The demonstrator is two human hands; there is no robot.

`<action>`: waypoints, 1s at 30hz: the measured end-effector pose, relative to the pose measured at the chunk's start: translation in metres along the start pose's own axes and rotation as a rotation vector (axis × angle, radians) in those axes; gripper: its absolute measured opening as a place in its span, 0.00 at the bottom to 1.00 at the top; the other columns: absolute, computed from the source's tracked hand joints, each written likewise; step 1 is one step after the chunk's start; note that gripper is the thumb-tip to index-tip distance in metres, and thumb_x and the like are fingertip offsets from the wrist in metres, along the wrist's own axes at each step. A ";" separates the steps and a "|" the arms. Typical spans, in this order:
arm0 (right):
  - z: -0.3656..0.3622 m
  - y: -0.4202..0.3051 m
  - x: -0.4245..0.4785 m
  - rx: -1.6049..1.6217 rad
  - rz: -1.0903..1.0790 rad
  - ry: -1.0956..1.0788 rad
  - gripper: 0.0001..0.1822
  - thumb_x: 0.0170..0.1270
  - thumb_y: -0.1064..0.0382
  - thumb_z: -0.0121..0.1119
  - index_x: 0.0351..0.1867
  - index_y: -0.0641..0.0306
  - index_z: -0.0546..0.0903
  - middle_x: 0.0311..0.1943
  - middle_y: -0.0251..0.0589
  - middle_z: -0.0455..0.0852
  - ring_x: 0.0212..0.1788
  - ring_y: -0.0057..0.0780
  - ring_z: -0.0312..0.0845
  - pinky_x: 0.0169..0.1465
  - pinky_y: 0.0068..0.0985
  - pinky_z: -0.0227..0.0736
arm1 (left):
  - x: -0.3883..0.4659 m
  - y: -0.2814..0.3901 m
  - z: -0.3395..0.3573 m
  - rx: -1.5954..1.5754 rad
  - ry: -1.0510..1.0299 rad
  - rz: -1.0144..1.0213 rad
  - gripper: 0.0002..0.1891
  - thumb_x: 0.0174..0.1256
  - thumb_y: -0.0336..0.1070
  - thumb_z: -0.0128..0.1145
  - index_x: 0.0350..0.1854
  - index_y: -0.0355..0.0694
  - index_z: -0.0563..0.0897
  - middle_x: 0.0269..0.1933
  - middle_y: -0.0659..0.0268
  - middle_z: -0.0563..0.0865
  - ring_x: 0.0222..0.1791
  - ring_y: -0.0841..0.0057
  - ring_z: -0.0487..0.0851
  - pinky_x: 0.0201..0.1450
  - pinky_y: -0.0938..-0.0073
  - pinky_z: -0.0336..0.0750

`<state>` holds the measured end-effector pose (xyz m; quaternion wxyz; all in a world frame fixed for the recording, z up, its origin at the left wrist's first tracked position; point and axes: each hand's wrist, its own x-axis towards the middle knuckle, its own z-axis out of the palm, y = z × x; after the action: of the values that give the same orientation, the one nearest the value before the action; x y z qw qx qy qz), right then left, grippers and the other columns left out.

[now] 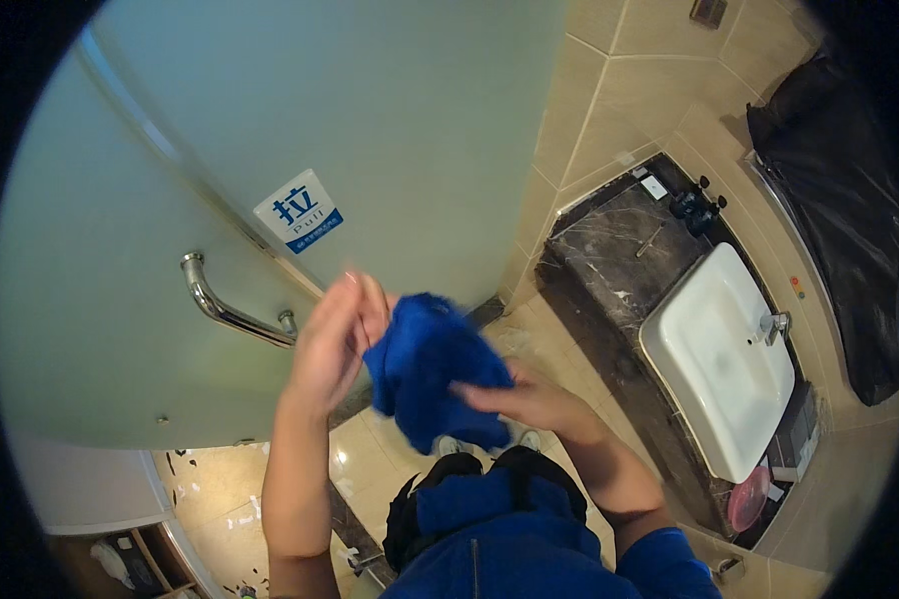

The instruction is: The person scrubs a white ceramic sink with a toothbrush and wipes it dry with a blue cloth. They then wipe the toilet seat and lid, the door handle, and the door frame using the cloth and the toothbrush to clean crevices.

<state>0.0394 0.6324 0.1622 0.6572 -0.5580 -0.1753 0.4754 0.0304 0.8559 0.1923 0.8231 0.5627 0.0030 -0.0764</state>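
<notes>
A blue cloth (436,367), blurred by motion, hangs in folds in front of my body. My right hand (521,395) grips its right side, with the thumb lying over the fabric. My left hand (337,337) is raised at the cloth's left edge, fingers curled and blurred. Whether those fingers pinch the fabric or only touch it cannot be made out. Behind my left hand is a frosted glass door (419,150) with a curved metal handle (232,314).
On the right, a white washbasin (719,367) with a chrome tap (775,327) sits on a dark marble counter (607,254). Black dispensers (697,208) and a pink dish (749,499) stand on it. A sign (300,211) bearing writing is on the glass. Scraps litter the tiled floor (225,494) lower left.
</notes>
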 end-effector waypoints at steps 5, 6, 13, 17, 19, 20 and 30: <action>-0.013 0.012 -0.008 0.953 -0.228 0.031 0.22 0.71 0.54 0.42 0.59 0.66 0.67 0.53 0.46 0.76 0.54 0.37 0.73 0.60 0.34 0.65 | -0.001 -0.102 -0.002 -0.441 -0.042 -0.502 0.50 0.51 0.81 0.27 0.66 0.42 0.61 0.65 0.57 0.66 0.64 0.64 0.65 0.67 0.56 0.56; -0.015 0.016 -0.010 0.982 -0.253 0.042 0.22 0.70 0.54 0.43 0.59 0.66 0.67 0.53 0.46 0.76 0.54 0.37 0.73 0.61 0.34 0.65 | -0.006 -0.123 0.004 -0.613 -0.152 -0.545 0.53 0.48 0.83 0.27 0.68 0.42 0.58 0.68 0.59 0.62 0.67 0.63 0.62 0.69 0.57 0.52; -0.016 -0.001 -0.041 0.526 -0.125 0.528 0.16 0.68 0.60 0.50 0.53 0.66 0.74 0.50 0.41 0.79 0.52 0.30 0.74 0.57 0.28 0.68 | -0.006 -0.135 0.012 -0.292 -0.098 -0.304 0.28 0.68 0.50 0.48 0.64 0.38 0.64 0.63 0.62 0.70 0.61 0.70 0.68 0.64 0.64 0.60; -0.025 0.003 -0.055 0.392 -0.235 0.399 0.19 0.69 0.59 0.48 0.57 0.67 0.71 0.53 0.43 0.77 0.54 0.33 0.73 0.60 0.33 0.66 | -0.025 -0.089 0.005 -0.309 0.058 -0.120 0.26 0.67 0.51 0.49 0.60 0.38 0.67 0.57 0.61 0.76 0.57 0.68 0.73 0.61 0.64 0.64; -0.026 -0.010 -0.054 0.611 -0.315 0.203 0.21 0.69 0.57 0.47 0.58 0.67 0.69 0.54 0.45 0.76 0.55 0.33 0.73 0.60 0.36 0.65 | -0.029 -0.068 0.006 -0.234 0.084 -0.174 0.31 0.67 0.56 0.45 0.63 0.37 0.64 0.61 0.60 0.71 0.60 0.68 0.70 0.64 0.62 0.60; -0.033 0.000 -0.046 0.640 -0.184 0.269 0.25 0.69 0.53 0.46 0.61 0.67 0.65 0.57 0.47 0.73 0.56 0.36 0.72 0.61 0.39 0.65 | -0.026 -0.063 0.004 -0.257 0.071 -0.250 0.32 0.68 0.56 0.44 0.64 0.35 0.62 0.64 0.58 0.67 0.62 0.68 0.67 0.66 0.62 0.57; -0.017 0.045 0.029 0.558 -0.085 0.711 0.25 0.59 0.72 0.56 0.56 0.63 0.61 0.45 0.50 0.77 0.43 0.31 0.77 0.46 0.27 0.73 | -0.064 -0.069 -0.044 -0.122 0.688 -0.148 0.25 0.60 0.31 0.59 0.54 0.42 0.59 0.36 0.62 0.76 0.30 0.82 0.73 0.37 0.77 0.76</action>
<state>0.0476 0.6434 0.1078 0.8207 -0.4806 0.1731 0.2560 -0.0382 0.8798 0.1185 0.7982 0.5038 0.3250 0.0585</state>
